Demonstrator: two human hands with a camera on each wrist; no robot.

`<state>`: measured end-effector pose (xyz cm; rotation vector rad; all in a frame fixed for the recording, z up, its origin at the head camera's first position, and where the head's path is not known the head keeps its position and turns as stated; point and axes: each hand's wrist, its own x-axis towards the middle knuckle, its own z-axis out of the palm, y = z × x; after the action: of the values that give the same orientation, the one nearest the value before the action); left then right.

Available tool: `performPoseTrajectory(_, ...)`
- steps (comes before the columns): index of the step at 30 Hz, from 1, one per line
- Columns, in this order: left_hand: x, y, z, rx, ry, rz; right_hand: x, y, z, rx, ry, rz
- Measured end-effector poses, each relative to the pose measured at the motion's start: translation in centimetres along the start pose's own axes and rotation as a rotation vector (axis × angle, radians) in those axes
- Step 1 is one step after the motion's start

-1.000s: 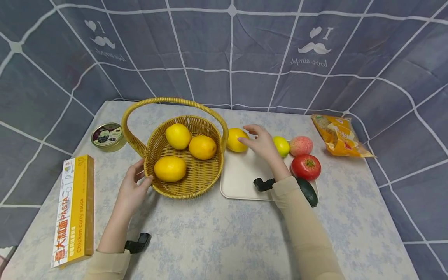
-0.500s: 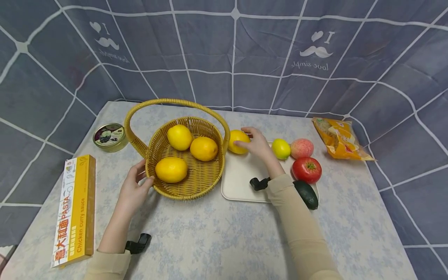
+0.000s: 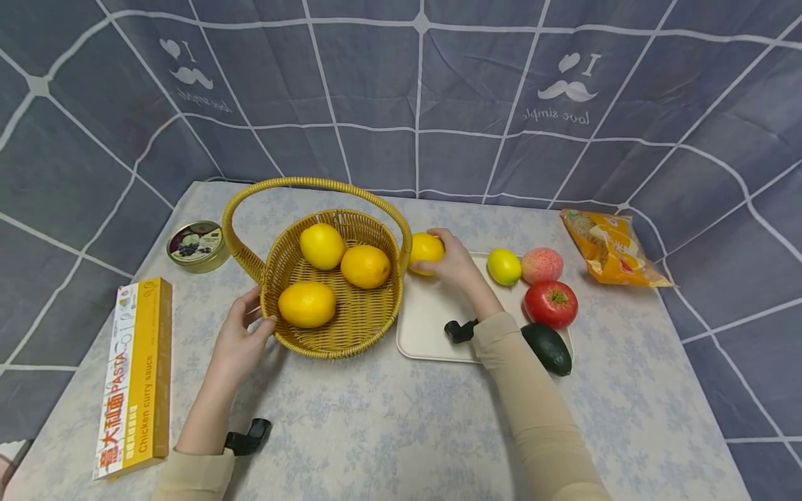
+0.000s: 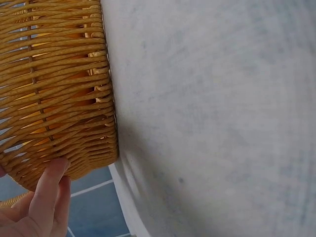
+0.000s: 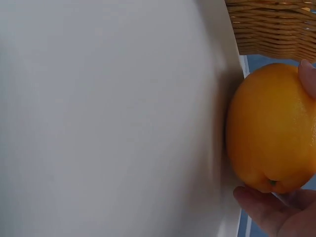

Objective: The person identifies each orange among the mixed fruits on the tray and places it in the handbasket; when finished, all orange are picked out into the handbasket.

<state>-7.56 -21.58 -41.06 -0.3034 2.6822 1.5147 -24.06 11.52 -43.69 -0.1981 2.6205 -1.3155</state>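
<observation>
My left hand [image 3: 240, 339] holds the near left side of a yellow wicker basket [image 3: 332, 348], thumb at the rim and fingers against the woven outside. Three lemons lie inside it: one at the back [image 3: 322, 246], another at the right [image 3: 365, 267], the third in front [image 3: 307, 304]. Right of the basket, my right hand [image 3: 456, 266] grips a further lemon [image 3: 425, 252] at the back left corner of a white tray [image 3: 432, 327]. In the right wrist view its fingertips and thumb touch opposite ends of this lemon [image 5: 271, 131], low against the tray.
Along the tray's right side are a small yellow-green lemon [image 3: 504, 266], a peach [image 3: 542, 266], a red pomegranate-like fruit [image 3: 550, 305] and a dark green avocado-like one [image 3: 548, 349]. An orange food bag [image 3: 610, 247] lies beyond. At left are a round tin [image 3: 197, 246] and a pasta box [image 3: 134, 379].
My right hand has moved slightly left and closed its fingers around the lemon on the tray. The left hand stays at the basket; the view has shifted slightly.
</observation>
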Motion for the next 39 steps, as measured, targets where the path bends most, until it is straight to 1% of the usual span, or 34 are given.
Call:
performPoseTrajectory(6, -0.1, 0.0, 0.0, 0.014, -0.002, -0.006, -0.2, -0.1, 0.3, -0.011, 0.017, 0.014)
performPoseTrajectory(13, 0.0, -0.2, 0.0, 0.021, 0.000, -0.007, -1.0, 0.1, 0.2, -0.016, 0.036, 0.078)
performPoseTrajectory(19, 0.0, -0.3, 0.0, 0.008, 0.002, -0.009, -2.4, 0.0, -0.8, 0.016, 0.028, 0.095)
performPoseTrajectory(25, 0.1, -0.3, -0.1, 0.019, 0.007, -0.004, -4.1, -0.5, -2.1, 0.055, 0.014, 0.058)
performPoseTrajectory(29, 0.1, -0.3, -0.1, 0.007, 0.007, 0.000, -5.2, -0.6, -2.7, 0.077, -0.018, 0.038)
performPoseTrajectory(35, 0.2, -0.2, -0.1, 0.004, 0.008, 0.001, -7.0, -1.0, -3.3, 0.072, -0.059, 0.029)
performPoseTrajectory(39, 0.2, -0.2, 0.0, 0.004, 0.014, 0.000, -8.2, -1.2, -3.6, 0.082, -0.090, -0.017)
